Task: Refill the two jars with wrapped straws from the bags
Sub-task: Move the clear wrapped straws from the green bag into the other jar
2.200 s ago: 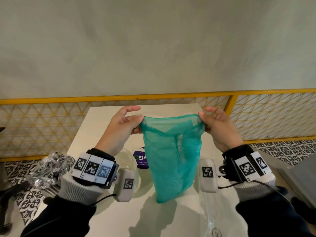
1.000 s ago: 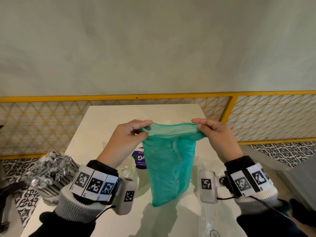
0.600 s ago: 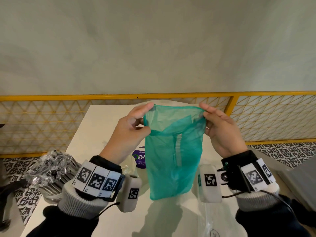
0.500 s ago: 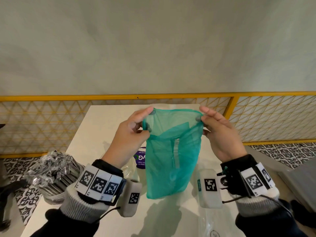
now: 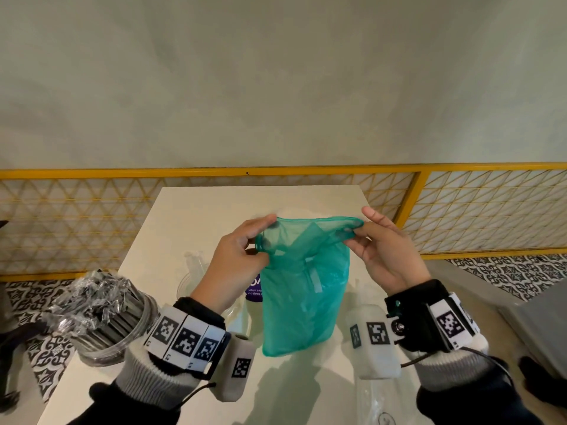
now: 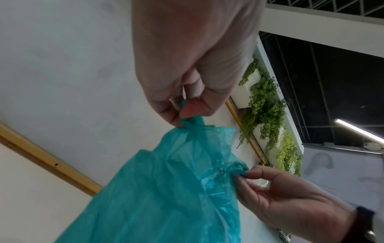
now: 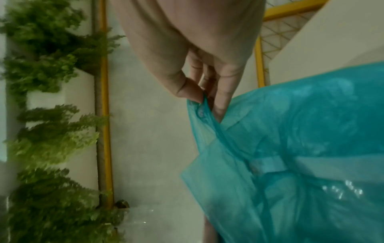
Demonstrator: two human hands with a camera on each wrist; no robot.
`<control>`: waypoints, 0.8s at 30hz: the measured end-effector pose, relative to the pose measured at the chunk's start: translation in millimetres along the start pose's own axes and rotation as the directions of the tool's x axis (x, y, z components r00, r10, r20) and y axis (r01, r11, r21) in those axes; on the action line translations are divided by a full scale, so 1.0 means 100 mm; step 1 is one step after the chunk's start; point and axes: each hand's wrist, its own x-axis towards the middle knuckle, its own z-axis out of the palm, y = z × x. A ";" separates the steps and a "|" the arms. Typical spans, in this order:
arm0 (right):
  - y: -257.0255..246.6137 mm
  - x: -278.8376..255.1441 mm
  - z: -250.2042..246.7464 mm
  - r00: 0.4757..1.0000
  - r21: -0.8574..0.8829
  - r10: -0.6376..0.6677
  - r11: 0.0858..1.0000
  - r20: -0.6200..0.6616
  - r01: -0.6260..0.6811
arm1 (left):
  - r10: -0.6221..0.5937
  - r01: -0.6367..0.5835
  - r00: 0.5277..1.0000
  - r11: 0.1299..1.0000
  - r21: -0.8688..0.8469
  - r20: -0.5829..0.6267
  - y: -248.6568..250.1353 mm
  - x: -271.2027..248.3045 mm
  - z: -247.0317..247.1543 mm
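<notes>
A thin teal plastic bag (image 5: 302, 289) hangs above the white table (image 5: 171, 216), its mouth stretched between both hands. My left hand (image 5: 242, 250) pinches the left rim of the teal bag (image 6: 166, 194) between thumb and fingers. My right hand (image 5: 377, 250) pinches the right rim of the teal bag (image 7: 290, 156) the same way. A glass jar (image 5: 106, 317) packed with wrapped straws stands at the table's left edge. Behind my left wrist sits a second clear jar (image 5: 191, 283), mostly hidden. I cannot make out what is inside the bag.
A clear plastic bag (image 5: 377, 400) lies on the table near its front right. A purple round label (image 5: 254, 289) shows behind the teal bag. A yellow mesh railing (image 5: 460, 216) runs behind and to the right of the table.
Both hands kept pinching the bag's rim, raised it and pulled the mouth open, then lowered and stretched it wide and flatter.
</notes>
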 end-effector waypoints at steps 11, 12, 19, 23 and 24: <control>0.04 0.03 0.02 0.964 0.028 0.247 0.968 0.099 -0.251 | -0.221 0.162 0.968 0.911 -0.380 -0.117 0.04 0.08 -0.05; 0.04 0.03 0.02 0.961 -0.003 0.256 0.966 0.102 -0.257 | -0.226 0.167 0.969 0.902 -0.398 -0.104 0.04 0.08 -0.05; 0.13 0.00 -0.06 0.945 -0.355 0.263 0.917 0.193 -0.182 | -0.289 0.194 0.956 0.741 -0.643 -0.044 0.10 0.13 -0.10; 0.16 -0.02 -0.09 0.925 -0.521 0.296 0.843 0.238 -0.136 | -0.303 0.223 0.953 0.723 -0.654 -0.011 0.10 0.13 -0.10; 0.17 -0.01 -0.09 0.936 -0.531 0.278 0.838 0.217 -0.126 | -0.318 0.245 0.948 0.720 -0.649 0.006 0.09 0.13 -0.09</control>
